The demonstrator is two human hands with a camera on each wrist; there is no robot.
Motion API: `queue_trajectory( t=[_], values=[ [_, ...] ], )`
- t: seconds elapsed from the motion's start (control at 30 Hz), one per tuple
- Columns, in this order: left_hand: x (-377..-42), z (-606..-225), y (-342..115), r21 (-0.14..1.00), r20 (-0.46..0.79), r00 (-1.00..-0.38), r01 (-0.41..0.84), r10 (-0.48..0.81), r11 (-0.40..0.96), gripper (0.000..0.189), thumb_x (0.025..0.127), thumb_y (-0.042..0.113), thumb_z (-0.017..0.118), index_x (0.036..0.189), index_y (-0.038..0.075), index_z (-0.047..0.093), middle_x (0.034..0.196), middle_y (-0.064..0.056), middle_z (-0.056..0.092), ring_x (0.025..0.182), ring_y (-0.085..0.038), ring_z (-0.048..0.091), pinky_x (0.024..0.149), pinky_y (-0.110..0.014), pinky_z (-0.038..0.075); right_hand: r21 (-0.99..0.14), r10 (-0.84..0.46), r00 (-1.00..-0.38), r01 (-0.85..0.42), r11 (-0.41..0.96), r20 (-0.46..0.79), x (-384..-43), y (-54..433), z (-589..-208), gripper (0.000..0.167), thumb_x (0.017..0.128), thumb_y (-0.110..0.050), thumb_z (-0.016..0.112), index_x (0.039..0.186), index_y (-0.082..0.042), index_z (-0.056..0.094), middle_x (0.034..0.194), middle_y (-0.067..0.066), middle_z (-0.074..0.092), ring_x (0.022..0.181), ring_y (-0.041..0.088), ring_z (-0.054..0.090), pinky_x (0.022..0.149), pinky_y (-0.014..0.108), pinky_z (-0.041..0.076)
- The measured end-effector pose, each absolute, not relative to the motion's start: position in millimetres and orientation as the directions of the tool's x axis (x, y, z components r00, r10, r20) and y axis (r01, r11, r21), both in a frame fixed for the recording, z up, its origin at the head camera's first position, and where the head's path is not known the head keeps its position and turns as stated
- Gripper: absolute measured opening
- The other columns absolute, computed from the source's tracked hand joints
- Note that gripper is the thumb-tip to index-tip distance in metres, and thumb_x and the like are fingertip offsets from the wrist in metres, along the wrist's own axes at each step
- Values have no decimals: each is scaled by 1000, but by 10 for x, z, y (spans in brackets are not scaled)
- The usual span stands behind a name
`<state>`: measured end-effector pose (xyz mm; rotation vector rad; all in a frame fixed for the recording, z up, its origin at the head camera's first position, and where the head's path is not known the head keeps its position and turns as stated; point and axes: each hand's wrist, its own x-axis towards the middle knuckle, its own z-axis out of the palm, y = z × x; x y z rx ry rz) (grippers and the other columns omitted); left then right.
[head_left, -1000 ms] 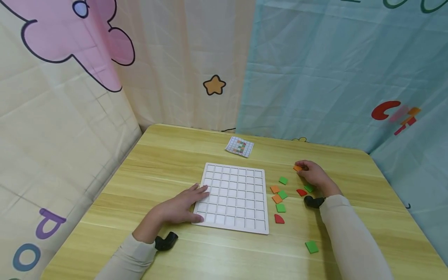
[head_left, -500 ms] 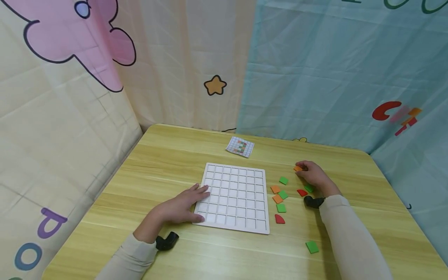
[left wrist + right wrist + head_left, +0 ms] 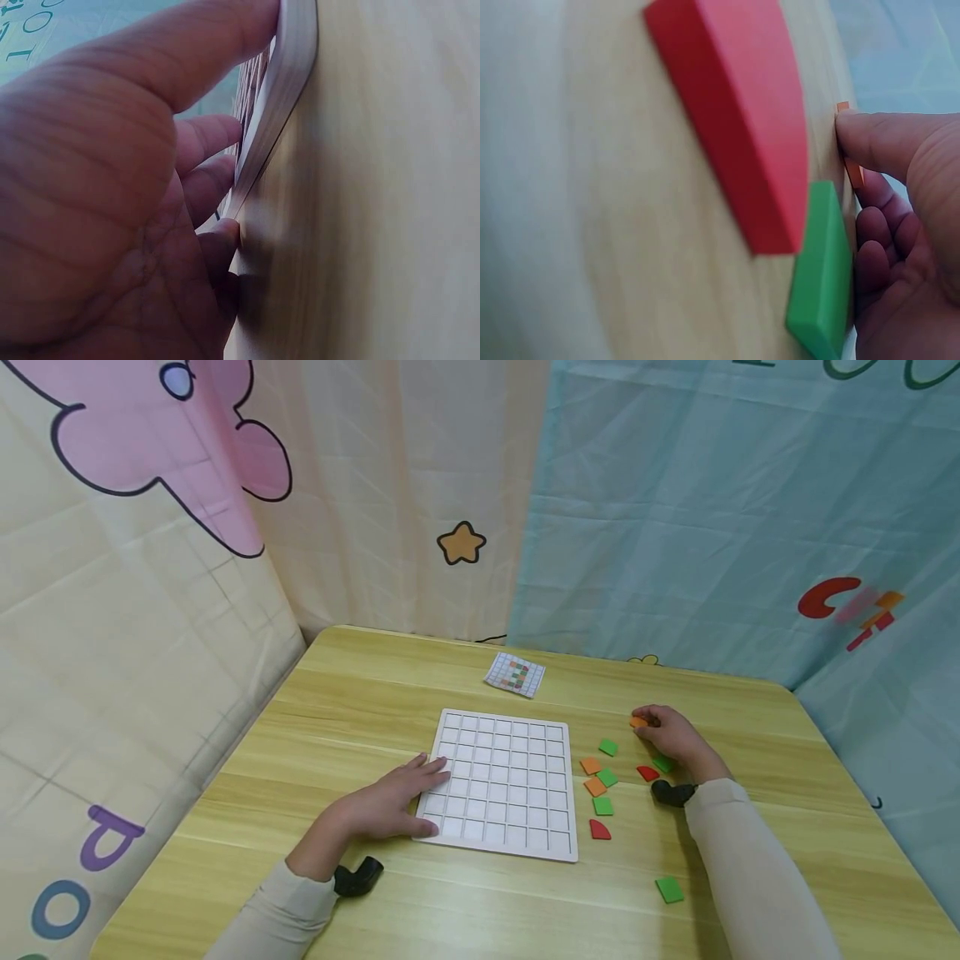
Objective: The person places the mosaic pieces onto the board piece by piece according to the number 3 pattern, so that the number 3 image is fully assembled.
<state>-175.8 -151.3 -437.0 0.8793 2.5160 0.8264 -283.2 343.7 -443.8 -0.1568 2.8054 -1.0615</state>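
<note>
From the head view, the person's left hand (image 3: 390,797) lies with its fingers spread and fairly straight over the left edge of the white gridded board (image 3: 498,777) on the table (image 3: 375,685). Away to the right, the right hand (image 3: 678,739) pinches an orange tile (image 3: 637,722), well apart from the board. A green tile (image 3: 663,763) and a red tile (image 3: 648,773) sit near that wrist; loose tiles (image 3: 595,787) lie between hand and board, and a small card (image 3: 515,674) lies beyond the board.

The left wrist view has the thumb and fingertips touching the board's rim.

In the right wrist view, the thumb presses the orange tile against a finger, the other fingers curled; whether it is off the table, I can't tell.
</note>
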Motion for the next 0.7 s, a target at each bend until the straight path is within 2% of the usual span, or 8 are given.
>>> queue_trajectory(
  t=[0.37,0.57,0.7],
  values=[
    [-1750,-4365,-1538,624,-125,-746,454,655,636,82,89,37,74,154,6,36,163,-7,22,150,-36,7,116,-58,15,-692,-134,-987,-39,721,-84,-2839,3437,-4465,38,103,-11,53,137,6,51,132,29,50,115,41,49,97,53,40],
    [-1742,-4359,-1525,633,-121,-743,453,658,628,81,89,37,73,154,7,35,163,-7,22,150,-36,7,116,-58,15,-680,-101,-991,-11,733,-93,-2825,3439,-4444,41,103,-14,53,139,5,49,135,29,50,121,44,47,102,57,37],
    [-1736,-4350,-1515,639,-125,-744,446,657,626,81,90,37,73,154,7,35,164,-7,22,150,-35,7,116,-58,15,-657,-96,-992,-20,754,-80,-2806,3422,-4387,39,103,-13,53,137,6,50,132,30,49,115,44,47,99,58,38]
  ],
)
